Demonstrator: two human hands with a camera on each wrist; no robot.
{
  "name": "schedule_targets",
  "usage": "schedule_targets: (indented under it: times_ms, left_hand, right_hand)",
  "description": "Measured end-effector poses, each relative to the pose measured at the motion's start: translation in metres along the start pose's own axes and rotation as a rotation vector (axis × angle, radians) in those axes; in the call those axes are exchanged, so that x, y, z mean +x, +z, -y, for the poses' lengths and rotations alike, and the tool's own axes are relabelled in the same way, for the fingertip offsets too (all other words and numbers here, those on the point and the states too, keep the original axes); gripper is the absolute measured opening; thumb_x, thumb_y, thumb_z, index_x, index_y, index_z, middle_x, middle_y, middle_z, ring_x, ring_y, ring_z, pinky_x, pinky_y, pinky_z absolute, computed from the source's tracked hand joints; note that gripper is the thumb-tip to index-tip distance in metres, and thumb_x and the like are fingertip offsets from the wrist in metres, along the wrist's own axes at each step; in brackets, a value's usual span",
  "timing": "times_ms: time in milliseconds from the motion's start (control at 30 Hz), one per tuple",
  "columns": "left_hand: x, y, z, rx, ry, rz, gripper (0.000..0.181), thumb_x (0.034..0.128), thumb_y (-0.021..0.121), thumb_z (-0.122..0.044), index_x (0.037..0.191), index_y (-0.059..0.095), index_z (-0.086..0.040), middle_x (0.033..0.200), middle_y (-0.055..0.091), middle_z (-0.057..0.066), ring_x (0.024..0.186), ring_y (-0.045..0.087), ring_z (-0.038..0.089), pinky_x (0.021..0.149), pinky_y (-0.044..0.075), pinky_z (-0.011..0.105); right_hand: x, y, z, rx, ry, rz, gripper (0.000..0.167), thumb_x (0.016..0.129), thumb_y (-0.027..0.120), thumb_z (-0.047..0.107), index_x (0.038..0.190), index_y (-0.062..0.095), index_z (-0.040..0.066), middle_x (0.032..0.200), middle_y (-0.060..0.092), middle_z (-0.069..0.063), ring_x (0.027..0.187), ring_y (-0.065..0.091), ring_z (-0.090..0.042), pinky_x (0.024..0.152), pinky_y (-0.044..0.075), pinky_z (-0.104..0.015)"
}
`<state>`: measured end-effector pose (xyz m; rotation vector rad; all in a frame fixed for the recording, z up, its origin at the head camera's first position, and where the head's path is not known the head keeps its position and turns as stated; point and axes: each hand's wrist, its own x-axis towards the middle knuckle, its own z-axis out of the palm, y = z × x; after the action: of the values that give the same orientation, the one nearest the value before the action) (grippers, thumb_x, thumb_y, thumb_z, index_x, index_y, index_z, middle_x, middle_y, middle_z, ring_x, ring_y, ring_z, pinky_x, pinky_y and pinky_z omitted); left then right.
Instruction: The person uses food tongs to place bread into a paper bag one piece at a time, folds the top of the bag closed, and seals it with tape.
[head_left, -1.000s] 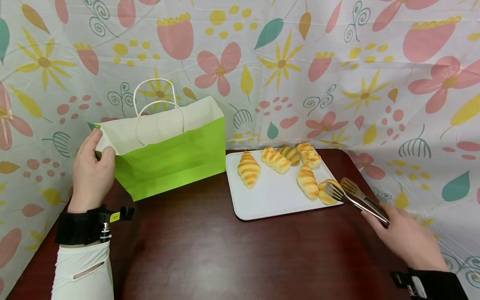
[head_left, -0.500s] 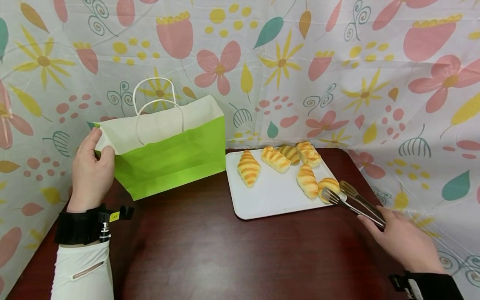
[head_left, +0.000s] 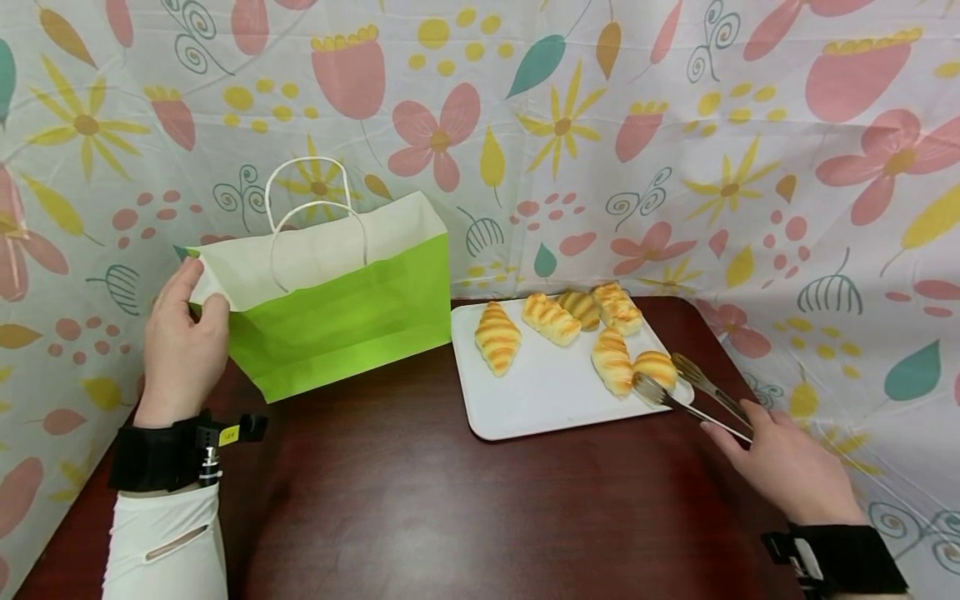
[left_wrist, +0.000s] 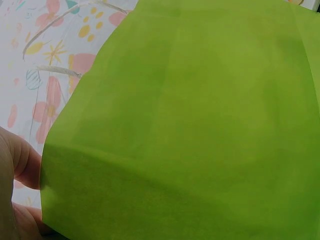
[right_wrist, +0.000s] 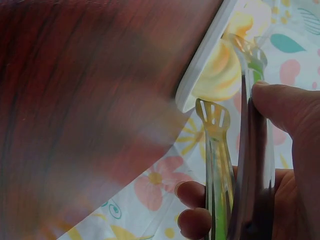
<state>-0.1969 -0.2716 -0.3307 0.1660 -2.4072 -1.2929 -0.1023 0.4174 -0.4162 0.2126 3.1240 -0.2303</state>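
My left hand (head_left: 182, 358) grips the left side edge of a green paper bag (head_left: 337, 329) with a white top band and white cord handles. The bag stands open-topped; its green side fills most of the left wrist view. My right hand (head_left: 797, 471) holds metal tongs (head_left: 693, 410) with slotted ends. The tong ends are spread apart on either side of a round bread roll (head_left: 656, 367) at the tray's front right corner. In the right wrist view the tongs (right_wrist: 256, 135) reach toward this roll (right_wrist: 215, 75), thumb on one arm and fingers on the other.
A white tray (head_left: 536, 396) sits right of the bag on a dark wooden table (head_left: 450, 508). It also bears a croissant (head_left: 498, 340), a long roll (head_left: 612, 363) beside the round one, and several striped pastries (head_left: 551, 319) at the back. A flowered cloth (head_left: 480, 50) hangs behind.
My right hand and the tongs have shifted left, bringing the nearer tong end between the long roll and the round one. The round roll has moved slightly left. My left hand and the bag stay put.
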Motion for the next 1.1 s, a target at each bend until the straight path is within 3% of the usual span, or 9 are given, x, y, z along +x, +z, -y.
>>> schedule_targets:
  times_ms: [467, 767, 1100]
  left_hand:
    - [0.000, 0.000, 0.000, 0.000, 0.015, 0.002, 0.065, 0.1049, 0.033, -0.025, 0.169, 0.031, -0.015, 0.177, 0.018, 0.002, 0.163, 0.013, 0.025, 0.130, 0.016, 0.052]
    - [-0.001, -0.001, 0.003, 0.000, 0.019, 0.015, 0.065, 0.1049, 0.032, -0.024, 0.170, 0.029, -0.015, 0.178, 0.016, 0.003, 0.164, 0.012, 0.026, 0.130, 0.015, 0.054]
    - [-0.001, -0.001, 0.002, 0.000, 0.024, 0.006, 0.065, 0.1049, 0.032, -0.025, 0.169, 0.030, -0.014, 0.177, 0.018, 0.003, 0.163, 0.013, 0.027, 0.130, 0.015, 0.053]
  right_hand:
    - [0.000, 0.001, -0.003, -0.033, 0.037, 0.075, 0.099, 0.097, 0.047, 0.080, 0.137, 0.051, -0.011, 0.113, 0.056, -0.044, 0.093, 0.063, -0.057, 0.068, 0.050, -0.065]
    - [0.005, 0.003, 0.005, -0.006, 0.030, 0.041, 0.088, 0.098, 0.048, 0.078, 0.124, 0.057, -0.005, 0.098, 0.061, -0.033, 0.081, 0.065, -0.047, 0.059, 0.049, -0.061]
    - [0.005, 0.006, 0.007, 0.003, 0.000, -0.001, 0.079, 0.100, 0.049, 0.074, 0.120, 0.059, -0.001, 0.097, 0.065, -0.030, 0.080, 0.067, -0.047, 0.055, 0.048, -0.060]
